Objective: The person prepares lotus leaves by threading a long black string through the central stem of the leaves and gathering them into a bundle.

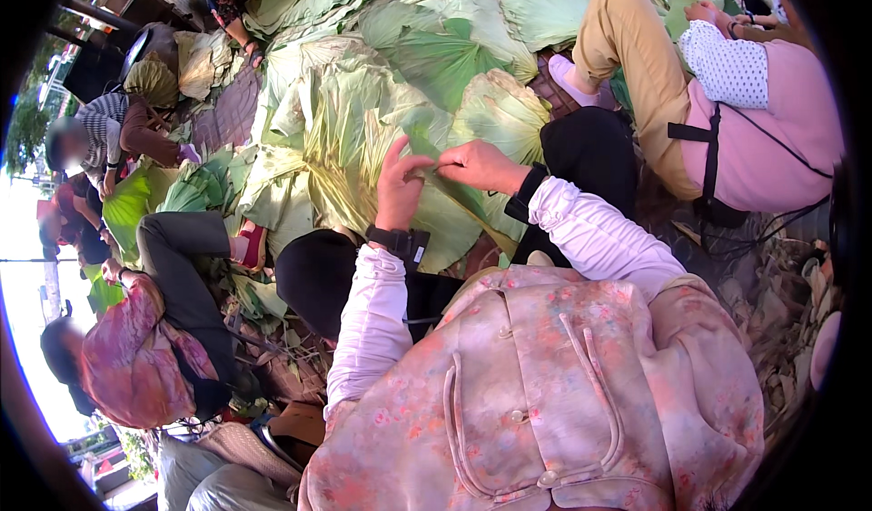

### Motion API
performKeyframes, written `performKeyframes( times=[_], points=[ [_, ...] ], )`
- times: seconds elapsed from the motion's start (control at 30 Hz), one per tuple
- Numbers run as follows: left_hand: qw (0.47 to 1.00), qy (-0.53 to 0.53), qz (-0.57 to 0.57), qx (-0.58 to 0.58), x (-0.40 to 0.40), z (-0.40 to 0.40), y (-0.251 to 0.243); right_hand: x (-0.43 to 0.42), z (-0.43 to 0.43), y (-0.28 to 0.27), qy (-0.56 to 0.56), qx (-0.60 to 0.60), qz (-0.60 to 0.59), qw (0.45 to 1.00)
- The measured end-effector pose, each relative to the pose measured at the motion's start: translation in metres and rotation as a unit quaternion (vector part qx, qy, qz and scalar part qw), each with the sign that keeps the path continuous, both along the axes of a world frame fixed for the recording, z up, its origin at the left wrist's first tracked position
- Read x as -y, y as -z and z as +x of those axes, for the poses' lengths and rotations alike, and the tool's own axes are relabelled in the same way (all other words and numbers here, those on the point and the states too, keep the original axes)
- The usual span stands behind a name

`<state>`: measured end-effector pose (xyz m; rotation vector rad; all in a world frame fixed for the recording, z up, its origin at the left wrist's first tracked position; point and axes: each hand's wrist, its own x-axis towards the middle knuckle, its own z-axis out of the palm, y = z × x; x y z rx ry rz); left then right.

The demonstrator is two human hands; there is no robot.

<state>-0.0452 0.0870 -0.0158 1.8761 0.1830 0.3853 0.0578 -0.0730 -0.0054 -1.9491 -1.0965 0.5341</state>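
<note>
Large lotus leaves, green to pale yellow, lie spread and stacked before me. Above them, my left hand is raised with its index finger up and another finger bent toward my right hand. My right hand has thumb and fingertips pinched together near the left fingertips; a thin edge or strip of leaf may be between them, too small to tell. Below the right hand, a folded leaf slants down to the right. A greener leaf lies further off on the pile.
At right sits a person in tan trousers, close to my knee. A person in a patterned shirt sits at left, holding a green leaf. Other people work at upper left. Dry leaf scraps and black cables lie on the right.
</note>
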Motion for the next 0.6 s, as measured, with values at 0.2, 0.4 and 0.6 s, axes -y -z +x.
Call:
performKeyframes(
  times=[0.2,0.4,0.6],
  points=[
    [1.0,-0.012,0.011,-0.003,0.002,0.001,0.0,0.0,0.001,0.003,-0.015,0.074,-0.013,0.997],
    [1.0,-0.015,0.01,-0.002,0.001,0.001,-0.004,0.0,0.001,0.001,-0.013,0.08,-0.019,0.997],
    [0.99,-0.032,-0.134,0.013,0.016,0.009,-0.008,-0.002,0.002,0.005,-0.011,0.069,-0.034,0.997]
  ],
)
